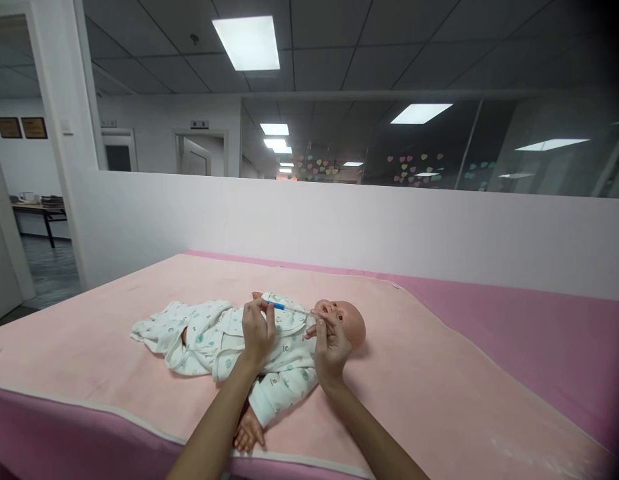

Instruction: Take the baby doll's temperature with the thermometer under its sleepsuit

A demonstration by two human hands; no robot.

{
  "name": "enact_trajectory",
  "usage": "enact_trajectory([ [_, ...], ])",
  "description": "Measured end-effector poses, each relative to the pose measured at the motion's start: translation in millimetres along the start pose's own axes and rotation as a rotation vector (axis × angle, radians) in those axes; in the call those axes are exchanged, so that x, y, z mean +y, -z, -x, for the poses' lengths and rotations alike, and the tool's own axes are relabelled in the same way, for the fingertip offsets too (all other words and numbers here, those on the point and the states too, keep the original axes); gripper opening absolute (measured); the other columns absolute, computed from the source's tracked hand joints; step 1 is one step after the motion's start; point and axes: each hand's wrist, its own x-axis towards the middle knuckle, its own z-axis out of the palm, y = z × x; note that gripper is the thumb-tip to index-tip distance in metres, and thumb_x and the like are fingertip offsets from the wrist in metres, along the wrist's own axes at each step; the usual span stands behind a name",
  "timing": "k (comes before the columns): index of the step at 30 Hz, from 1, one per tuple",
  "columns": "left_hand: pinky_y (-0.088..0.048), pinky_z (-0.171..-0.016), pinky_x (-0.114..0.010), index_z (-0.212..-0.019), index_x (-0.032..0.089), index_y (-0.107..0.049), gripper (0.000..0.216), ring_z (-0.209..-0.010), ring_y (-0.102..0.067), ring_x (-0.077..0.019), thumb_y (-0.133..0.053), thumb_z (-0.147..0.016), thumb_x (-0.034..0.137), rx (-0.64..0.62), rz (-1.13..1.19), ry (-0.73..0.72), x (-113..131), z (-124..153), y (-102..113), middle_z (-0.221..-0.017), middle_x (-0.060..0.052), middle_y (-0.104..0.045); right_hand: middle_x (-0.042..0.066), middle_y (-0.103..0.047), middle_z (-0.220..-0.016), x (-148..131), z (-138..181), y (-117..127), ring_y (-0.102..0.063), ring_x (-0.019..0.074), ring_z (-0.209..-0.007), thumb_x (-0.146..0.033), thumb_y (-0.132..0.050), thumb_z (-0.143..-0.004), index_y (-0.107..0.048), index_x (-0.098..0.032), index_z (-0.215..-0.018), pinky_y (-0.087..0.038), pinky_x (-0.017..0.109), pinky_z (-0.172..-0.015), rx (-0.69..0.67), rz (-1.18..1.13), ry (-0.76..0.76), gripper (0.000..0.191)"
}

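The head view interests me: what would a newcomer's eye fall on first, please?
The eye would probably land on the doll, face up on the peach sheet, its bald head toward picture right. Next comes the thin blue-ended stick over its upper body, held between the left hand and the right hand.

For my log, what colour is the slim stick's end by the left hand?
Blue; the stick's end shows best in the head view.
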Motion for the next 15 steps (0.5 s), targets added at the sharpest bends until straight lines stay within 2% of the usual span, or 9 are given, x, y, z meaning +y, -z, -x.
enact_trajectory([
  [5,-0.043,-0.078,-0.035,-0.087,0.02,-0.041,0.012,-0.084,-0.05,-0.0189,-0.034,-0.089,0.03,0.085,0.038,0.007,-4.0,4.5,-1.0,-0.084,-0.007,-0.049,0.003,-0.063,-0.074,-0.9,2.4,-0.7,-0.057,0.0107,-0.052,-0.03,-0.044,-0.084,-0.057,-0.019,-0.094,-0.049,0.025,-0.052,-0.036,0.054,0.048,0.02],
  [10,-0.047,-0.071,-0.034,-0.087,0.018,-0.042,0.004,-0.083,-0.048,-0.0184,-0.04,-0.085,0.021,0.183,0.241,-0.104,-8.4,5.2,-4.0,-0.084,-0.006,-0.047,0.0,-0.059,-0.067,1.1,4.1,-1.6,-0.054,0.0095,-0.05,-0.027,-0.044,-0.084,-0.056,-0.019,-0.092,-0.049,0.024,-0.052,-0.042,0.027,0.121,0.017],
  [15,-0.048,-0.067,-0.033,-0.09,0.017,-0.043,0.008,-0.083,-0.048,-0.0177,-0.04,-0.083,0.015,0.168,0.339,-0.158,-9.0,4.3,-4.7,-0.084,-0.006,-0.046,0.002,-0.059,-0.074,3.3,4.2,-2.4,-0.053,0.0089,-0.05,-0.023,-0.043,-0.085,-0.054,-0.019,-0.093,-0.049,0.024,-0.05,-0.04,-0.009,0.162,0.015],
])
